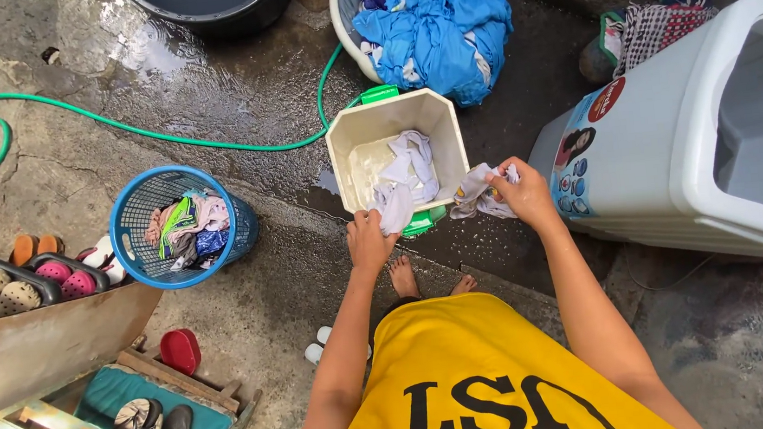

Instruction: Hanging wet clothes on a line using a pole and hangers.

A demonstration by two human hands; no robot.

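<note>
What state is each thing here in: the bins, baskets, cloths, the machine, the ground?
Square cream bin: open, upright, white cloths inside.
White cloth: gripped by left hand, draped over the bin's rim.
Second white cloth: bunched in right hand.
Blue basket: upright, holding mixed clothes.
White basin: heaped with blue laundry.
Washing machine: lid open.
Concrete ground: wet.
Green hose: lying loose.

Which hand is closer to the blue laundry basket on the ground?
The left. The left hand grips white cloth at the square bin's near rim, on the side toward the blue basket. The right hand holds cloth beyond the bin, farther away.
</note>
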